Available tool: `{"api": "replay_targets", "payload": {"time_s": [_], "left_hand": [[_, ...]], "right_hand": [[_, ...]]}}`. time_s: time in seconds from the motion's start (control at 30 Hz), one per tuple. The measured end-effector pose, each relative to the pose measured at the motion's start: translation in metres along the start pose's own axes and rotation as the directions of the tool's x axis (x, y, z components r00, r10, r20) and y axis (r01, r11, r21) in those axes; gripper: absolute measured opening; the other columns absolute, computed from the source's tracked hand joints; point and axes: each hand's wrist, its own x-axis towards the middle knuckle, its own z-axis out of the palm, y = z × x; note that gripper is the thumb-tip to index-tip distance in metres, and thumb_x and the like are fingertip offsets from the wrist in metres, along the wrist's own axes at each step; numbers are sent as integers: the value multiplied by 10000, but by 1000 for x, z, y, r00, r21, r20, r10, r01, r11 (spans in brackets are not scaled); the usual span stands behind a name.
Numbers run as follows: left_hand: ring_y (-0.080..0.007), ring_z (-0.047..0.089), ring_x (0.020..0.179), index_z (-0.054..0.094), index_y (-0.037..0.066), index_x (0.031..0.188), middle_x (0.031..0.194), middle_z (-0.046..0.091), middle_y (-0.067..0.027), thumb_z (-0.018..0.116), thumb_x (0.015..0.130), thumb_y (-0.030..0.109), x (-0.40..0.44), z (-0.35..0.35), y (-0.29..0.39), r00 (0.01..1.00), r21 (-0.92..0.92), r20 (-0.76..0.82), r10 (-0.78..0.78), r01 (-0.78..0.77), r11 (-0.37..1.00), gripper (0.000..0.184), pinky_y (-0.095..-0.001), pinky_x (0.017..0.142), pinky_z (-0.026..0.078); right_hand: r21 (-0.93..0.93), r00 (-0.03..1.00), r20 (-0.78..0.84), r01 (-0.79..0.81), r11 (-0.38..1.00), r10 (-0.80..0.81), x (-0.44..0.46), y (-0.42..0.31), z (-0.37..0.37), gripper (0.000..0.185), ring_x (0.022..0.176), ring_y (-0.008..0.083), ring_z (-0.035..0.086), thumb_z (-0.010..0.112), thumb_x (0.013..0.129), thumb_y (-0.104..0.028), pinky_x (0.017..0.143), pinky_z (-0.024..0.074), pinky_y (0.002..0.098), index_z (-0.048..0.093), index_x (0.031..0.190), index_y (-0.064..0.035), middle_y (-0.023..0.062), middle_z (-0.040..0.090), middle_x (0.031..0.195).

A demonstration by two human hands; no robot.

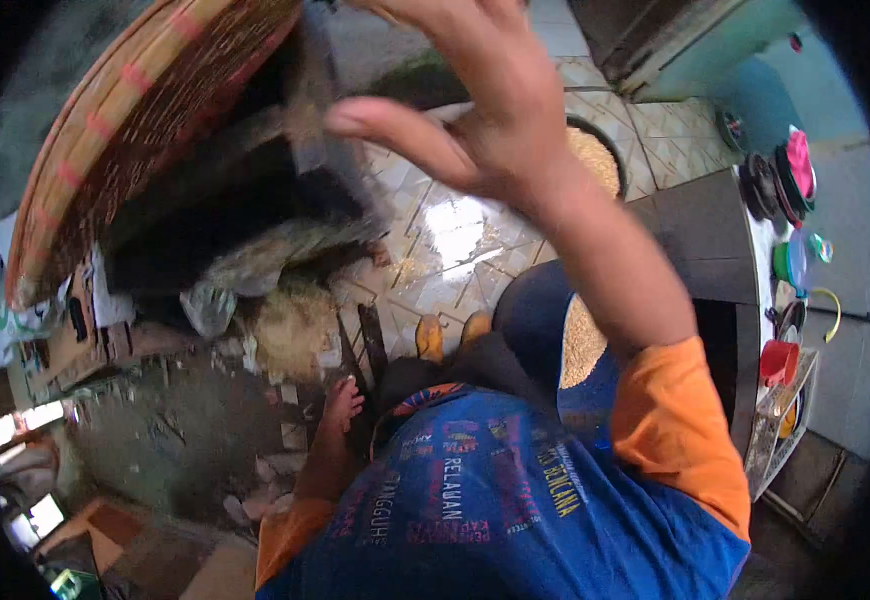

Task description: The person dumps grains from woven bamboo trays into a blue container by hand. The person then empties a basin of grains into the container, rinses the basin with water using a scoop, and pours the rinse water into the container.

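Observation:
My right hand (505, 110) is raised high in front of me, thumb stretched out to the left; its fingertips run out of the top of the view. It holds nothing that I can see. A large round woven bamboo tray (105, 130) with red bands on its rim stands tilted at the upper left, apart from that hand. My left hand (343, 405) hangs low beside my body, fingers loosely apart and holding nothing visible. Below my right arm, pale yellow grains (582, 345) lie in a blue container (530, 325), partly hidden by the arm.
Behind my right wrist, a dark round basin (623, 170) holds more pale grains. A counter (700, 220) on the right bears a red cup (779, 362) and other kitchenware. A dark, sooty stove-like structure (255, 180) stands at the left. My feet (430, 338) are on shiny tiles.

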Motion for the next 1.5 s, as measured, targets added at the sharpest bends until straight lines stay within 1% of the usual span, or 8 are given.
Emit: {"api": "replay_targets", "payload": {"time_s": [0.1, 0.23, 0.4, 0.57, 0.73, 0.9, 1.1, 1.5], "left_hand": [[-203, 568, 882, 469, 181, 1281, 1057, 543, -41, 560, 897, 462, 4, 20, 18, 1000, 48, -4, -5, 5, 999, 484, -360, 663, 460], [-189, 566, 864, 487, 177, 1260, 1037, 540, -24, 551, 906, 448, -9, 45, 37, 998, 212, -9, -68, 68, 975, 451, -358, 663, 460], [-159, 552, 781, 484, 182, 1293, 965, 531, 6, 553, 909, 427, -11, 78, 62, 997, 332, 31, -70, 55, 942, 461, -338, 649, 456], [-153, 547, 774, 496, 159, 1302, 974, 558, -2, 573, 900, 413, -18, 119, 95, 996, 413, 89, 9, -46, 910, 481, -322, 658, 457], [-98, 550, 692, 518, 113, 1258, 874, 570, 12, 566, 923, 330, -19, 152, 125, 967, 455, 158, 200, -251, 855, 402, -259, 564, 436], [-131, 567, 880, 456, 48, 1346, 1042, 587, -42, 647, 872, 182, -78, 146, 194, 644, 379, 164, 747, -741, 555, 529, -280, 809, 470], [-104, 511, 1001, 391, 49, 1397, 1220, 505, -76, 591, 869, 9, -213, 79, 301, 75, 284, -336, 939, -942, 177, 566, -216, 816, 442], [-419, 315, 1301, 337, 52, 1408, 1390, 342, -262, 700, 802, 238, -250, -5, 390, -392, 856, -298, 870, -513, 62, 730, -489, 1068, 286]], "right_hand": [[33, 857, 111, -509, 860, 503, -102, 0, -43, 470, 961, 325, 574, 748, 760, -218, 823, 466, 382, 576, 1155, -31, 158, 605, 1044], [-288, 190, 266, -920, 266, 945, -312, -38, -106, 404, 924, 342, 605, 726, 791, -252, 813, 480, 396, 604, 1068, 16, 192, 621, 966], [-390, -406, 96, -855, -341, 909, -478, -149, -212, 291, 806, 144, 591, 709, 830, -207, 752, 482, 302, 608, 994, 12, 63, 636, 861], [-198, -627, -44, -758, -622, 778, -550, -195, -250, 338, 804, 173, 615, 727, 793, -279, 745, 487, 315, 632, 942, 9, 105, 664, 854], [31, -509, 23, -860, -509, 861, -516, -132, -227, 282, 747, 134, 561, 721, 815, -205, 715, 469, 288, 607, 944, 18, 42, 616, 823], [-141, 220, 247, -955, 260, 944, -347, -20, -168, 421, 922, 281, 612, 735, 786, -214, 822, 482, 348, 590, 1087, 42, 162, 624, 973], [101, 891, 307, -379, 920, 334, -27, 22, -98, 721, 1128, 373, 505, 789, 697, -229, 966, 421, 412, 449, 1308, -52, 196, 511, 1212], [32, 837, 531, 138, 990, -134, 136, 7, 82, 404, 983, 311, 614, 746, 677, -310, 832, 428, 466, 603, 999, -111, 102, 656, 955]]}}
